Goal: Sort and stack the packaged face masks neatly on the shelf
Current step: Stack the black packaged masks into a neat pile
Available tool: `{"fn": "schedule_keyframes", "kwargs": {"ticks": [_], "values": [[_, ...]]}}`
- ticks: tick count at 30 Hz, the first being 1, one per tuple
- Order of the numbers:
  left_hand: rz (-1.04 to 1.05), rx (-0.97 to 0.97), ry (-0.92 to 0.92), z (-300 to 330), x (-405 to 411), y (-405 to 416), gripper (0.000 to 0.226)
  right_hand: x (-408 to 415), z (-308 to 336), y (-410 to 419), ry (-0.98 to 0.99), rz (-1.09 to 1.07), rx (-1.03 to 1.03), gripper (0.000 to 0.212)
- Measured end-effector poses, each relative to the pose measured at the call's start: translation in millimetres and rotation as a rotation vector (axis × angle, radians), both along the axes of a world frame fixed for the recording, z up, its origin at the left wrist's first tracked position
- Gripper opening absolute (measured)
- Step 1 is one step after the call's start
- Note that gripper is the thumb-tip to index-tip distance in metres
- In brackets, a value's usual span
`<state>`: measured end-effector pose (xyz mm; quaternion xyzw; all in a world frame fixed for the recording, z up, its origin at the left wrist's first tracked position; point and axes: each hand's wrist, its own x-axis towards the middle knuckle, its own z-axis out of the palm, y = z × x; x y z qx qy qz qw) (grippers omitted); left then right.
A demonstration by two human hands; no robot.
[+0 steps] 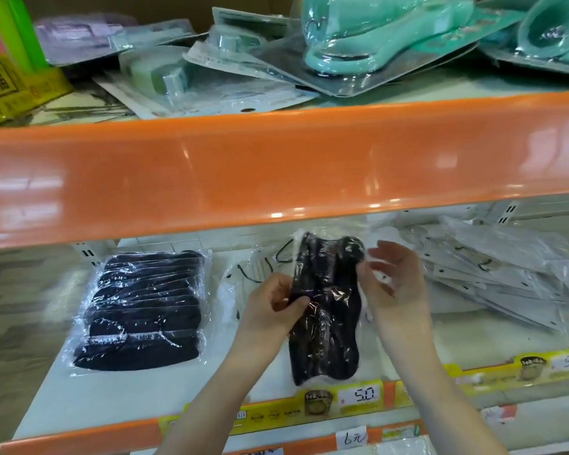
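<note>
Holding a black pack [325,310] of masks upright above the lower shelf [165,392], the two hands stand apart on either side of it. The left hand [274,303] pinches the pack's left edge between thumb and curled fingers; the right hand [396,284] grips the clear wrapper at the pack's upper right edge, fingers bent. The pack's lower end hangs just above the yellow price strip [342,400], which reads 5.0. To the left, well apart from the hands, a black stack [142,308] of wrapped masks lies flat on the shelf. A few clear packs [253,267] with dark ear loops lie behind the left hand. To the right, a loose heap of grey packs [499,274] is fanned out untidily. An orange rail [276,165] fronts the upper shelf, which carries teal blister packs [375,37].
</note>
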<state>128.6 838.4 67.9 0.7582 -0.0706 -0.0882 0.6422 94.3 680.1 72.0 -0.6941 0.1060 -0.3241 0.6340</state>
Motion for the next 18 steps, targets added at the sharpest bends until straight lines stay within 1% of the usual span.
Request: {"fn": "schedule_keyframes", "kwargs": {"ticks": [2, 3, 5, 6, 8, 9, 10, 11, 13, 14, 15, 16, 17, 18], "values": [[0.129, -0.067, 0.089, -9, 3, 3, 0.014, 0, -10, 7, -0.014, -0.127, -0.329, 0.032], [0.191, -0.128, 0.142, -12, 3, 5, 0.015, -1, -15, 11, -0.036, -0.119, -0.463, 0.031], [0.279, -0.297, 0.235, -16, 3, 6, 0.017, -5, -20, 26, -0.011, 0.004, -0.668, 0.035], [0.298, -0.388, 0.265, -16, 2, 7, 0.018, -7, -23, 35, 0.022, 0.055, -0.805, 0.037], [0.31, -0.505, 0.306, -12, -2, 9, 0.027, -10, -33, 49, 0.095, 0.083, -1.106, 0.046], [0.308, -0.537, 0.32, -12, -4, 11, 0.033, -11, -38, 55, 0.131, 0.094, -1.185, 0.05], [0.312, -0.56, 0.331, -12, -5, 12, 0.037, -11, -42, 58, 0.154, 0.094, -1.21, 0.053], [0.325, -0.569, 0.339, -12, -7, 14, 0.035, -9, -45, 60, 0.16, 0.079, -1.209, 0.052], [0.34, -0.582, 0.359, -9, -9, 17, 0.017, -4, -48, 61, 0.127, 0.016, -1.198, 0.038], [0.332, -0.578, 0.361, -9, -11, 19, 0.011, 0, -48, 60, 0.101, -0.012, -1.195, 0.03], [0.308, -0.539, 0.345, -8, -13, 22, 0.009, 3, -48, 59, 0.074, -0.029, -1.194, 0.025], [0.265, -0.446, 0.304, -7, -16, 25, 0.011, 6, -47, 58, 0.055, -0.035, -1.192, 0.024], [0.217, -0.284, 0.198, -7, -20, 29, 0.015, 8, -46, 58, 0.044, -0.031, -1.192, 0.027], [0.191, -0.059, -0.01, -7, -23, 36, 0.018, 10, -45, 58, 0.034, -0.022, -1.19, 0.028]]}}
